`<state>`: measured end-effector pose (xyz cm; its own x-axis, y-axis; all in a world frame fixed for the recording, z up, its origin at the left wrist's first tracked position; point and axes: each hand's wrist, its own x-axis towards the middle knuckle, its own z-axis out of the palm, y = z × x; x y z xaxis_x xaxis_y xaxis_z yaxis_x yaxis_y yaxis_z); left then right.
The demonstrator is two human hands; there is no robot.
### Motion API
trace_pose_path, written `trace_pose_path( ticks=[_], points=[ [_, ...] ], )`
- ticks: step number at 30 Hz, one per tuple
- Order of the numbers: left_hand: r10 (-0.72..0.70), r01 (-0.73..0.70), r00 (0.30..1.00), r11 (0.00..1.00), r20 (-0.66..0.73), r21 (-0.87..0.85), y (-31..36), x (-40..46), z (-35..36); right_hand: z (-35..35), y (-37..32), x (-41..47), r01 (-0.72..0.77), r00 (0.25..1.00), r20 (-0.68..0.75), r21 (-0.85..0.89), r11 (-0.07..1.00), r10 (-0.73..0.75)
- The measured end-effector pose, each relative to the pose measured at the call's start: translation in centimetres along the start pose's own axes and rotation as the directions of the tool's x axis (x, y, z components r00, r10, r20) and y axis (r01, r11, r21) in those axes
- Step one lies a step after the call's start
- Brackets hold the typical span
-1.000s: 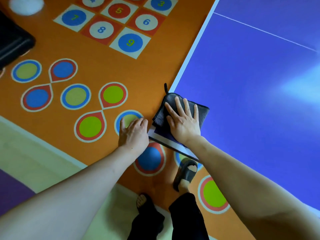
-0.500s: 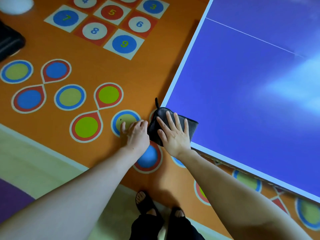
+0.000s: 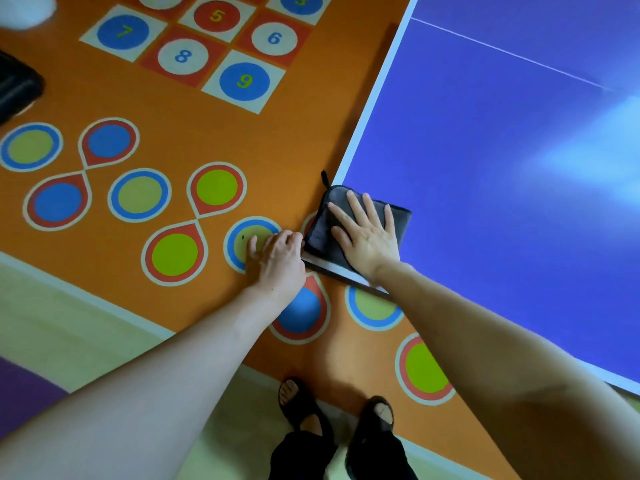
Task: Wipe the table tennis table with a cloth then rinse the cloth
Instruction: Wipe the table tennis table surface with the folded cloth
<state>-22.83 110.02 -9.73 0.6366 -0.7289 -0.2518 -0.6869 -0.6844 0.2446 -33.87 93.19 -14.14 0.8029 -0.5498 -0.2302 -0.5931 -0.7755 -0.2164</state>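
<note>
Orange flooring (image 3: 284, 133) with painted circles and numbered squares spreads beyond the left hand (image 3: 275, 259), and a dark object (image 3: 17, 88) lies far off to that hand's left. Two sandalled feet (image 3: 375, 415) stand below both forearms. Under the right hand (image 3: 369, 237), flat with fingers straight and spread, lies the dark grey cloth (image 3: 323, 226), folded, a small loop at its far corner, pressed onto the corner of the blue table (image 3: 502, 185). The left hand, fingers loosely curled, sits at the table's corner just beside the cloth; whether it touches is unclear
</note>
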Motion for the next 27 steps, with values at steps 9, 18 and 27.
trace_pose_path(
  ticks=[9, 18, 27],
  points=[
    [0.022, -0.026, 0.999, 0.993, 0.038, 0.112, -1.3, 0.4, 0.0, -1.5, 2.7, 5.3, -0.004, 0.999, -0.052, -0.021, 1.0, 0.003],
    [0.001, -0.002, 1.0, 0.993, 0.008, 0.118, 0.9, -0.5, -0.4, 1.1, 0.8, -0.3, 0.143, 0.984, -0.095, -0.104, 0.984, -0.153],
    [0.1, -0.096, 0.994, 0.99, -0.033, 0.099, 7.4, 0.9, 1.4, 1.2, 6.4, -3.3, 0.139, 0.978, -0.144, -0.1, 0.985, -0.153]
  ],
)
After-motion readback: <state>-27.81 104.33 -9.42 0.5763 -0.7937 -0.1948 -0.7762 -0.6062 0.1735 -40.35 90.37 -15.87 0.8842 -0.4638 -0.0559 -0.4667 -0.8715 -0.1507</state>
